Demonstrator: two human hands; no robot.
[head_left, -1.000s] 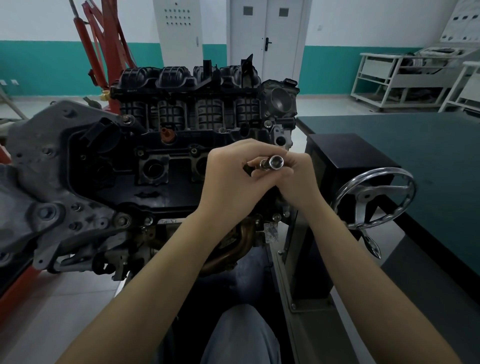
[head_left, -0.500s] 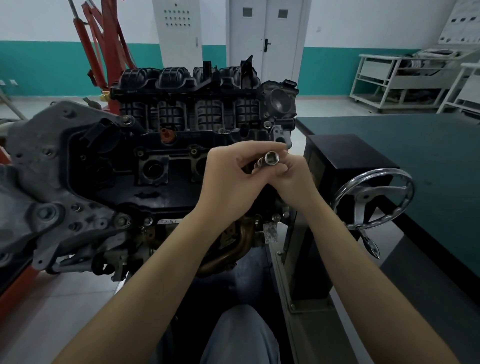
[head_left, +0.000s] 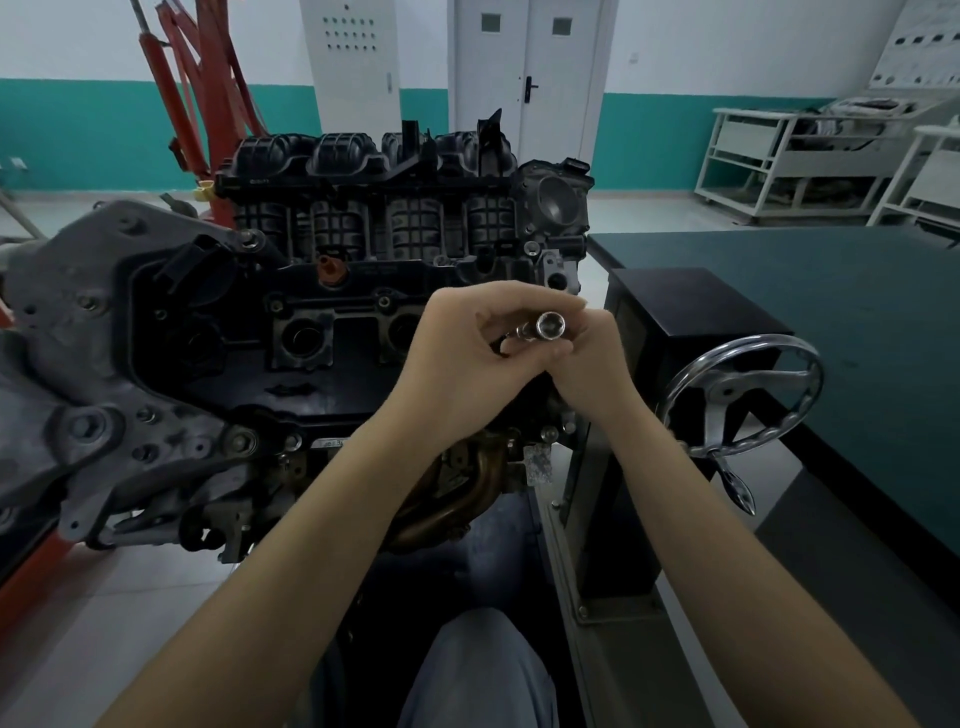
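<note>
Centre of frame: short chrome steel socket tool (head_left: 549, 326), open end toward the camera, held in the air in front of the engine. Left hand (head_left: 457, 358): grip clamped round the tool's shaft. Right hand (head_left: 592, 364): grip pinched on the socket end.

Directly behind, a black and grey car engine (head_left: 332, 312) fills centre-left. Just right of the hands, a black box housing (head_left: 691, 306) carries a chrome spoked handwheel (head_left: 743, 395). A dark green table (head_left: 857, 322) runs along the right edge.

Pale tiled floor (head_left: 67, 597) lies open at lower left. Upper left, red steel hoist (head_left: 208, 104). Top centre, white double door (head_left: 524, 78). Upper right, white metal carts (head_left: 789, 156).
</note>
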